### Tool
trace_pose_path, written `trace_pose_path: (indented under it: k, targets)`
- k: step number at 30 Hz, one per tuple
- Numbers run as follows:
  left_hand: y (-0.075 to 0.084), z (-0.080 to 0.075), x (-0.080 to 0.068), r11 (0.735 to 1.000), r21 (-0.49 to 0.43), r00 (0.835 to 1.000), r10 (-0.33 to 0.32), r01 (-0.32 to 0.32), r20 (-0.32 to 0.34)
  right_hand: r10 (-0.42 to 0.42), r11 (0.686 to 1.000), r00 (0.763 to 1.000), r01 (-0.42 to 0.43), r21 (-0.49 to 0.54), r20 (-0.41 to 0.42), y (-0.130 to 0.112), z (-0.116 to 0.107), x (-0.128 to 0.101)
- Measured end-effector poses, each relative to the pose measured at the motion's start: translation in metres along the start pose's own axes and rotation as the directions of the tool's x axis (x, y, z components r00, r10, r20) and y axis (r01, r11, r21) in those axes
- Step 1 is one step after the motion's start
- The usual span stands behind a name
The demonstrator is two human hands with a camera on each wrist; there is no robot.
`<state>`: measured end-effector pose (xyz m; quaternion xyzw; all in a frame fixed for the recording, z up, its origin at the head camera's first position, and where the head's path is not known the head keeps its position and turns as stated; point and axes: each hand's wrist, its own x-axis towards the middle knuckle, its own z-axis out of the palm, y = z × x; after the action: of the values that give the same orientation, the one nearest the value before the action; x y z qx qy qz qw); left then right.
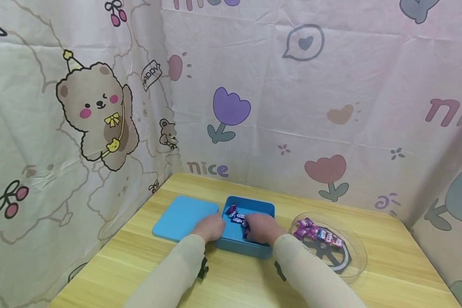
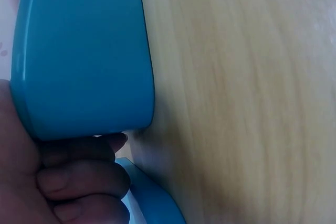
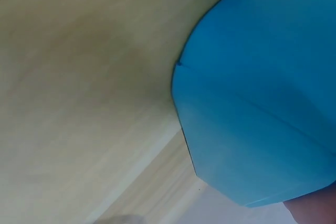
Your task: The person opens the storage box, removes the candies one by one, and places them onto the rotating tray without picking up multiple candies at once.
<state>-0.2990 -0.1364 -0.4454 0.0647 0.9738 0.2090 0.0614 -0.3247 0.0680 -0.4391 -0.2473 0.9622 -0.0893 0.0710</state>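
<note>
A blue rectangular box (image 1: 240, 248) stands uncovered on the table with several purple wrapped candies (image 1: 237, 218) inside. At its left wall is my left hand (image 1: 211, 226); in the left wrist view, the curled fingers (image 2: 86, 182) lie against the box's outside (image 2: 86, 56) and grip it near the rim. My right hand (image 1: 261, 229) reaches into the box, its fingers bent down on a dark purple wrapped candy (image 1: 246, 231); the fingertips are mostly hidden. In the right wrist view, the box wall (image 3: 252, 129) covers nearly all of that hand (image 3: 317, 205).
A flat light-blue lid (image 1: 181, 218) lies left of the box, close beside the left hand. To the right, a clear round dish (image 1: 358, 248) holds several purple and pink wrapped candies (image 1: 317, 233). Printed cloth (image 1: 269, 107) hangs behind the wooden table (image 1: 396, 265).
</note>
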Motion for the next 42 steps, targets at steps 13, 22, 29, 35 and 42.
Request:
trace_pose_path:
  k: [13,22,29,35,42]
  targets:
    - [-0.002,0.001,0.000,1.000,-0.026,1.000,0.007,-0.007,0.011,0.019,0.998,0.998,-0.016,0.066,-0.052,0.013,-0.002,-0.004]
    - [-0.003,0.003,0.004,1.000,-0.019,1.000,-0.018,0.019,0.020,0.004,0.995,0.991,0.009,0.095,-0.135,0.020,-0.021,-0.013]
    - [-0.003,0.002,0.004,1.000,-0.002,1.000,-0.007,0.007,0.019,0.068,0.993,0.975,-0.046,0.110,-0.210,0.039,-0.040,-0.025]
    - [-0.001,-0.001,0.001,1.000,-0.005,1.000,0.000,0.000,0.022,0.134,0.989,0.966,-0.115,0.098,-0.219,0.067,-0.055,-0.037]
    - [-0.001,0.000,0.001,1.000,0.003,1.000,0.008,-0.008,0.017,0.175,0.982,0.966,-0.157,0.105,-0.190,0.104,-0.059,-0.059]
